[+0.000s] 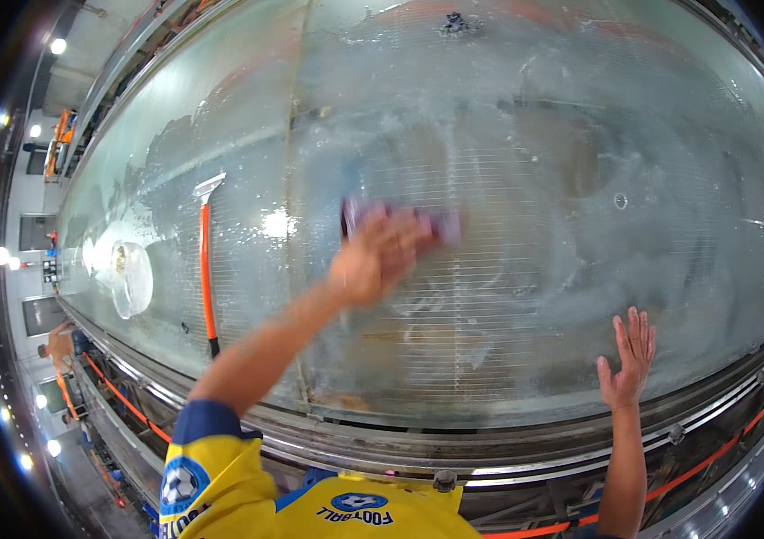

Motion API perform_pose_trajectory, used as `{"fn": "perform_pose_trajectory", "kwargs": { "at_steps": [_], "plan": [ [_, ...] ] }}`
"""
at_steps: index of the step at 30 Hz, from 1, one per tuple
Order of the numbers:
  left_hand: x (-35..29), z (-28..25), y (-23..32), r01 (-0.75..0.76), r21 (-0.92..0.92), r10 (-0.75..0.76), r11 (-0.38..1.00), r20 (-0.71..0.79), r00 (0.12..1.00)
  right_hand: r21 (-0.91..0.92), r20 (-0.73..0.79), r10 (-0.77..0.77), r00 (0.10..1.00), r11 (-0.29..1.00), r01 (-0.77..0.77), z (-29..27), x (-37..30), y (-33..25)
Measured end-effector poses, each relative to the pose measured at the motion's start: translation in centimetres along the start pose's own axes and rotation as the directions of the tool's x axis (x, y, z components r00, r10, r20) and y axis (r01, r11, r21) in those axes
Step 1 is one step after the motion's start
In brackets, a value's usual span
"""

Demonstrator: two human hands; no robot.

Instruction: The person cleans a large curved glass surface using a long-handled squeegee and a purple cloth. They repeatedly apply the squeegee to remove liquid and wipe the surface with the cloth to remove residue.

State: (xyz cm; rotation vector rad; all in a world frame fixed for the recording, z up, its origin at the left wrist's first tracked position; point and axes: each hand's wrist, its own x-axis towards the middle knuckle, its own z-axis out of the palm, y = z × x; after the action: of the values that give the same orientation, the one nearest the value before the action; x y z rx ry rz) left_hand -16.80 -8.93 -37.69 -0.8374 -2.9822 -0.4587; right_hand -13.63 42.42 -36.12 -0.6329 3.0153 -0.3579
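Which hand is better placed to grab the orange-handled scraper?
Probably the left hand: it is nearer the orange-handled scraper, though with a purple pad underneath. The right hand looks empty but is farther away.

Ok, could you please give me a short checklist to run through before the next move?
1. Left hand on the purple pad: ok, though both are blurred.
2. Right hand empty: ok, thumb spread.
3. Orange-handled scraper apart from the pad: ok, lying to its left.
4. Clear round container apart from the scraper: ok.
5. Panel dry: not ok, wet with droplets.
6. Liquid in the container: cannot tell.
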Motion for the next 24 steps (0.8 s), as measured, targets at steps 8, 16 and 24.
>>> {"fn": "perform_pose_trajectory", "kwargs": {
  "at_steps": [8,16,24],
  "plan": [
    [-1.0,1.7,7.2,0.085,0.147,-0.11,0.985,0.172,0.979,0.006,-0.022,0.022,1.0,1.0,-0.022,0.4,-0.5,-0.1],
    [15.4,-0.3,-5.4,0.404,0.242,-0.399,0.882,-0.073,0.914,0.038,-0.024,-0.034,0.999,0.999,0.034,-0.1,1.5,-0.7],
    [4.4,1.3,4.9,0.007,0.153,-0.039,0.988,0.205,0.978,0.015,-0.031,0.013,0.999,1.0,-0.013,0.0,-0.1,-0.1]
  ]
}}
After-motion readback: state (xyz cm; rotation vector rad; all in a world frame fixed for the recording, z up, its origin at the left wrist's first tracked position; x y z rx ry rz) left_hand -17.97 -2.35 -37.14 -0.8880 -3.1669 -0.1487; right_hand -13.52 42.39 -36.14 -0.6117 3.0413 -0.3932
